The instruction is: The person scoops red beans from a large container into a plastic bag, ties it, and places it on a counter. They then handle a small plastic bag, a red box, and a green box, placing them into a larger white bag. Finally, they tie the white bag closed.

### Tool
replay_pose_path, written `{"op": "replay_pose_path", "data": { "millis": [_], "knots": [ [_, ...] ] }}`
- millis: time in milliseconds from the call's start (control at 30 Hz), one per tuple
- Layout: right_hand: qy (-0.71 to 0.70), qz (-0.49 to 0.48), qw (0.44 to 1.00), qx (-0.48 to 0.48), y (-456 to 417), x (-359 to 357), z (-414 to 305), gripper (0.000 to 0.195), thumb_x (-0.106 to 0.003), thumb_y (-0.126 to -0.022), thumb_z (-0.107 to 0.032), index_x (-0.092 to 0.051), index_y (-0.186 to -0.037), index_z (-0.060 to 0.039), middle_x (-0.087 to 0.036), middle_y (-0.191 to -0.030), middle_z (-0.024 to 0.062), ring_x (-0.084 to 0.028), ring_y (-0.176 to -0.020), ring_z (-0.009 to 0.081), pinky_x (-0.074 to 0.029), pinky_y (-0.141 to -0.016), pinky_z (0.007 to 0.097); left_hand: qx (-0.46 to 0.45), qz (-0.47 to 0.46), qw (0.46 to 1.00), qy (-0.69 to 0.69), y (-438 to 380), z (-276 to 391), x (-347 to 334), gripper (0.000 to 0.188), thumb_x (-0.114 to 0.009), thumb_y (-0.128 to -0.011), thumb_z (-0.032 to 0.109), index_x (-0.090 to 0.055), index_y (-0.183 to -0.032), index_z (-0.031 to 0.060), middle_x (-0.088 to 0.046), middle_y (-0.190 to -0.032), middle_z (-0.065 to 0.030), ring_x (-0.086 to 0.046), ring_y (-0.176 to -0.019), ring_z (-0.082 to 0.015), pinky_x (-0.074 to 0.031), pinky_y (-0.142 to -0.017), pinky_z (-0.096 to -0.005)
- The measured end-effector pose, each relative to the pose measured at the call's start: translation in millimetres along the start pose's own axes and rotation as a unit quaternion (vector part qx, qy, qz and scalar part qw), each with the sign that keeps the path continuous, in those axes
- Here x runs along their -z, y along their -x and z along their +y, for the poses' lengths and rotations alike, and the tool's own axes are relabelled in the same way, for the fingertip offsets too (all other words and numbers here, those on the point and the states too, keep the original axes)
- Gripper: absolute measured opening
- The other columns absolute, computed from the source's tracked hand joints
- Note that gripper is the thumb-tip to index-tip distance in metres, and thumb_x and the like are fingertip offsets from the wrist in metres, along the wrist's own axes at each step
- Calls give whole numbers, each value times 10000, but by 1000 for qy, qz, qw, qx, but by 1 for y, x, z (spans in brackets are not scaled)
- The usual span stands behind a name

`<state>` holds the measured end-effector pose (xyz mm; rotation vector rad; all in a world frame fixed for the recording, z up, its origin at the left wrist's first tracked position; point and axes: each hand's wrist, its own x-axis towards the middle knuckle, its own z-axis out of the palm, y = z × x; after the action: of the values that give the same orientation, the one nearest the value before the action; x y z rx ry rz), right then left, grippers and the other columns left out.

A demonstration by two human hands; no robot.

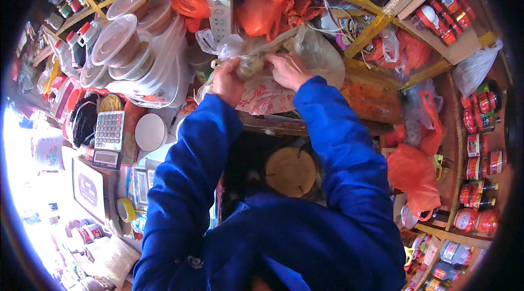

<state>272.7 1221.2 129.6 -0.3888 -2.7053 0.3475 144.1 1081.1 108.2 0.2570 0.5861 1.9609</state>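
Observation:
My left hand [229, 82] has its fingers curled at a clear plastic bag [249, 64] with something pale inside. Just right of that bag, my right hand [287, 71] has thumb and forefinger close together on thin plastic. Beneath both hands lies a translucent bag with red print [268, 96]. A larger crumpled translucent bag [323, 53] rises behind my right hand. The fingertips of both hands are partly hidden, so their exact grip on the plastic is hard to tell.
Lidded plastic tubs [114, 41] are stacked at the left, above a calculator [109, 131]. A white power strip [221, 15] stands behind my hands, between red plastic bags [262, 8]. Shelves with jars [477, 145] line the right side. A round wooden stool [290, 171] is below.

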Motion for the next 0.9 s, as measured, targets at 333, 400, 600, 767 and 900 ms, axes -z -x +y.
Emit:
{"op": "replay_pose_path", "data": {
  "millis": [333,400,600,767,900],
  "knots": [
    [156,-280,944,-79,74,65,21,165,-573,-751,-141,-616,-863,-28,-617,-819,218,-597,-835,363,-453,-711,467,-203,29,880,-428,-13,-12,73,231,-468,-844,76,-535,-1036,-34,-574,-1062,-129,-536,-1017,-260,-385,-942,-373],
    [128,-281,948,-74,70,76,9,156,-574,-744,-128,-613,-858,-30,-615,-835,200,-591,-843,366,-462,-720,457,-228,45,877,-420,-9,-13,66,212,-481,-787,-44,-566,-982,-49,-595,-970,-132,-567,-934,-242,-428,-846,-323],
    [74,-30,990,118,18,-1,6,162,-576,-698,-76,-573,-846,-9,-583,-907,183,-552,-931,330,-414,-889,405,-94,78,986,-112,11,-1,32,212,-461,-814,-59,-539,-1011,-76,-585,-984,-116,-551,-954,-208,-438,-840,-293],
    [-23,-163,976,-145,8,-18,16,384,-565,-736,-96,-533,-1116,-49,-549,-1092,203,-491,-1078,360,-398,-922,408,-117,80,977,-162,9,3,41,184,-474,-839,37,-559,-977,-50,-588,-984,-108,-549,-946,-198,-424,-859,-298],
    [-33,-178,978,-104,26,0,26,491,-528,-755,-105,-486,-1242,-147,-533,-1158,205,-475,-1114,378,-399,-927,425,-122,81,975,-170,6,-4,44,175,-495,-838,80,-580,-949,-26,-601,-936,-83,-559,-873,-177,-431,-783,-279]
  ]
}}
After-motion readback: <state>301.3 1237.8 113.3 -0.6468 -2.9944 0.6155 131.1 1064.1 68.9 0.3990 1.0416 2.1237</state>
